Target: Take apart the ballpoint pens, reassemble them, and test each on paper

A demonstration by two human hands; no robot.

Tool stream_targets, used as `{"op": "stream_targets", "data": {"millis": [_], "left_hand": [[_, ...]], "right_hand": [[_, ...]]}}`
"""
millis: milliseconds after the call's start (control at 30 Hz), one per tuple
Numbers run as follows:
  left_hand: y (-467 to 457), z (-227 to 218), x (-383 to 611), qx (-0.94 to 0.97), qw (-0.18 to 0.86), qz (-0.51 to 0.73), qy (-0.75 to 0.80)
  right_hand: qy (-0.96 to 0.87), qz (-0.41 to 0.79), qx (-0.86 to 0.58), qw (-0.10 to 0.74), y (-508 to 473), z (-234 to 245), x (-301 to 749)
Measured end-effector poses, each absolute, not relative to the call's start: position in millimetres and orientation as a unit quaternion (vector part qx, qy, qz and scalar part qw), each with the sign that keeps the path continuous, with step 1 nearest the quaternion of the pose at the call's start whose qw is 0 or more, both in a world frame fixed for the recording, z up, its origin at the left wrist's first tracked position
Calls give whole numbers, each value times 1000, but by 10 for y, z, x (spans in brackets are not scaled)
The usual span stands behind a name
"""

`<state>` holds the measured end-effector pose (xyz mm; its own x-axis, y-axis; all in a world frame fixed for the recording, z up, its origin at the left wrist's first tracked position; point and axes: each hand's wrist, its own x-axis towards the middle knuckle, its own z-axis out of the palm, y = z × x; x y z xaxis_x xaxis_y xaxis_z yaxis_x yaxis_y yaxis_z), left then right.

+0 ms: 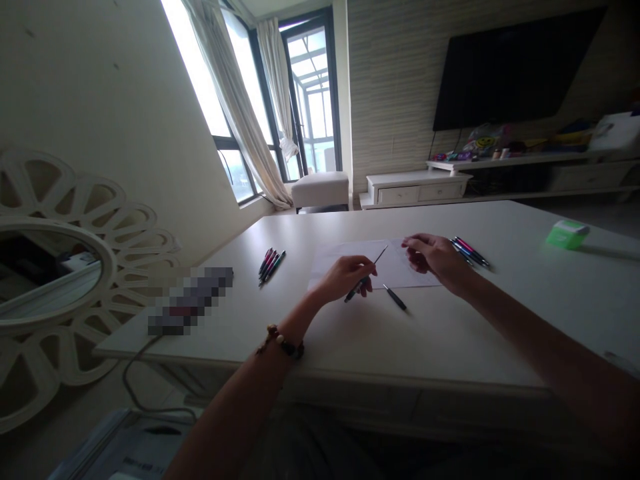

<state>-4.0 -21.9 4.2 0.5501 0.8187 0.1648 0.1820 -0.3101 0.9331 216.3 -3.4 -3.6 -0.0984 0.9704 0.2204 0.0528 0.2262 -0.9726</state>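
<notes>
My left hand (346,275) is closed around a pen part (367,277) with its thin refill sticking up toward the far right. It hovers over the near edge of a white paper sheet (350,257) on the table. My right hand (434,257) rests on the paper's right side with fingers curled together; what they pinch is too small to make out. A dark pen barrel (395,297) lies loose on the table between the hands. A bunch of pens (470,253) lies just right of my right hand. Another bunch of pens (271,264) lies to the left.
The white table (450,333) bears a green box (567,234) at far right and a blurred object (190,300) at left. A round mirror with an ornate frame (50,280) leans at far left. A stool (320,189), a TV and a low cabinet stand beyond.
</notes>
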Motion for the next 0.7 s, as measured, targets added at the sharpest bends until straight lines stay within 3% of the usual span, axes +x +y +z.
{"op": "stream_targets", "data": {"millis": [167, 267, 500, 700], "left_hand": [[-179, 13, -59, 733, 460, 354, 355], [-181, 13, -60, 733, 459, 354, 356], [-232, 57, -38, 746, 475, 325, 336], [-252, 59, -41, 762, 491, 279, 316]], "right_hand": [[-707, 448, -515, 187, -68, 27, 2292], [-725, 449, -510, 110, -103, 48, 2289], [-711, 456, -439, 306, -121, 88, 2229], [-661, 530, -372, 378, -245, 68, 1979]]}}
